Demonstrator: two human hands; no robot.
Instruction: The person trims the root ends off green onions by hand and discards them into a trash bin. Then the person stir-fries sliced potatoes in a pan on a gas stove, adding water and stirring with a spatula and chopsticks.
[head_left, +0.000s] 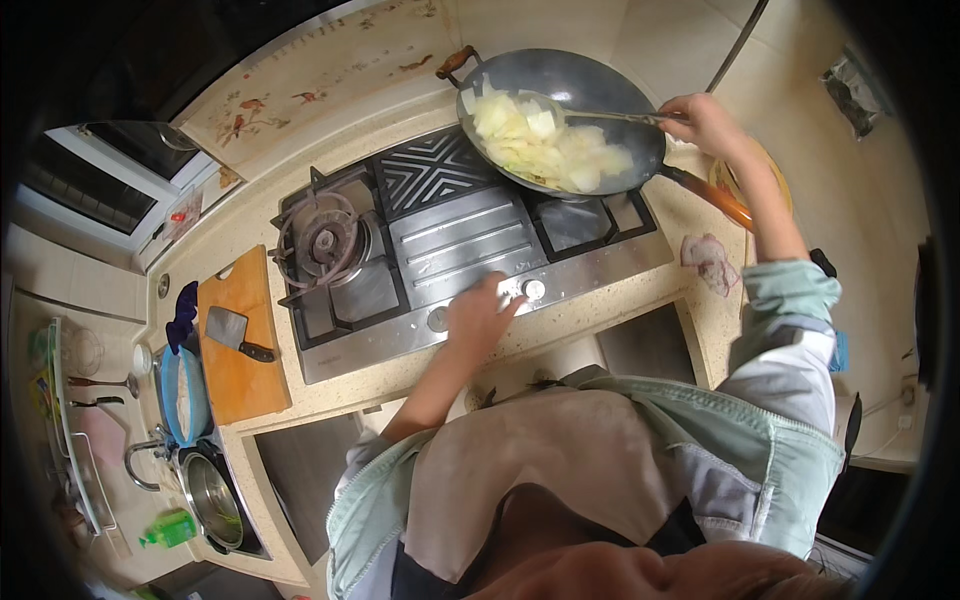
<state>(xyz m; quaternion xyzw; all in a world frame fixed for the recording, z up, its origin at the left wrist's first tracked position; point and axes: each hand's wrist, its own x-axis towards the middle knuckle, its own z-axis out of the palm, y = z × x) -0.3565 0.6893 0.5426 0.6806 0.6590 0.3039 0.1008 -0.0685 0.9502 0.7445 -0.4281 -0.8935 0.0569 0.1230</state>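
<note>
My right hand (701, 124) grips the handle of a metal wok spatula (607, 115). The spatula's head rests among pale cut vegetable pieces (517, 139), possibly cabbage or onion, heaped in the left part of a dark wok (600, 75). The wok sits over the right burner, its wooden long handle (709, 196) pointing toward the lower right. My left hand (480, 315) is over the front panel of the gas stove (465, 244), thumb and fingers apart, nothing visible between them. One control knob (533, 289) is just right of the thumb; another knob (438, 319) lies partly behind the hand.
Left of the bare burner (325, 240), a cleaver (232, 330) lies on a wooden cutting board (255, 390). Beyond are a blue basin (174, 397) and a sink holding a metal pot (196, 491). A crumpled cloth (709, 262) lies on the right counter.
</note>
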